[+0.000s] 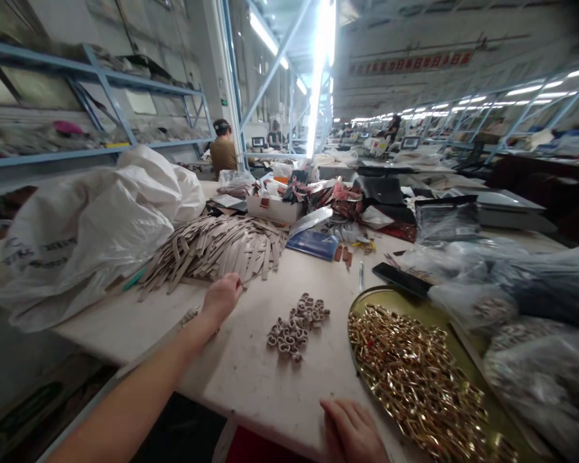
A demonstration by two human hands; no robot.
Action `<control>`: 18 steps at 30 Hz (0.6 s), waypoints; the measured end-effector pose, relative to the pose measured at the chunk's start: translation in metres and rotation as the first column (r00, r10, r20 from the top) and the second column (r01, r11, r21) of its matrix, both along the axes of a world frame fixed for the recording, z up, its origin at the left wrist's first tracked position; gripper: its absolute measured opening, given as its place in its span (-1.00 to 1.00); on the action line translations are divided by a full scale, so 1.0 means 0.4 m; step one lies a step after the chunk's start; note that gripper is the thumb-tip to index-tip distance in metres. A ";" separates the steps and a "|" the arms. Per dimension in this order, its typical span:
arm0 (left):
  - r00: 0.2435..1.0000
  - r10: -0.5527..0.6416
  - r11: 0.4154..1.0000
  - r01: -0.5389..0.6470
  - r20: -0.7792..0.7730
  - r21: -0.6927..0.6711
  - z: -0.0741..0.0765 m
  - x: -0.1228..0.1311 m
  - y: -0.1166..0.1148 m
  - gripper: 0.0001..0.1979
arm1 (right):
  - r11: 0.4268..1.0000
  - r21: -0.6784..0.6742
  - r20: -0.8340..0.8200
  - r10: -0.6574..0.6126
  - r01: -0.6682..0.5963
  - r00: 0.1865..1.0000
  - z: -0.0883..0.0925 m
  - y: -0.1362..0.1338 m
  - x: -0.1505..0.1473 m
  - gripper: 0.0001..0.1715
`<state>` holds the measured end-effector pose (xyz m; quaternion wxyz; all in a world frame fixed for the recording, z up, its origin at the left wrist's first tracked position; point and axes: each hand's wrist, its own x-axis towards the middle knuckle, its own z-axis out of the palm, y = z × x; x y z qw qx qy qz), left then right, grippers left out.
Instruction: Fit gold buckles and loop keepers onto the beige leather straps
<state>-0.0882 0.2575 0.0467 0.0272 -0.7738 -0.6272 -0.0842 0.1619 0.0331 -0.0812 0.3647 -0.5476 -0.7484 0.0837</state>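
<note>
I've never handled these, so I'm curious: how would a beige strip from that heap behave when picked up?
The beige strips look thin and narrow, so each is probably light. Some lie gently curved, suggesting they flex; crisscrossed and loose, neighbours may slide along.

Single head-worn view, wide-angle, looking forward and down over the counter [251, 363], hands [222, 299] close below, workshop hall [405, 83] receding into the distance

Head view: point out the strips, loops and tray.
Strips [222, 251]: head view, middle of the heap.
Loops [296, 323]: head view, near the middle of the cluster.
Tray [415, 307]: head view, bare base just inside the far rim.
</note>
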 end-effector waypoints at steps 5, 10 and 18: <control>0.921 -0.383 0.923 0.385 0.073 -0.018 0.009 0.073 -0.265 -0.83 | 0.953 -0.303 -0.633 -0.202 0.001 0.747 0.108 -0.013 -0.019 -0.49; 0.727 -0.665 0.741 0.671 0.172 0.026 -0.026 0.087 -0.441 -0.85 | 0.785 -0.525 -0.830 -0.387 -0.330 0.401 0.183 -0.053 -0.023 -0.48; 0.240 0.256 0.927 0.215 0.936 -0.309 -0.031 0.113 -0.448 -0.51 | 0.795 -0.500 -0.858 -0.399 -0.344 0.324 0.192 -0.108 -0.082 -0.47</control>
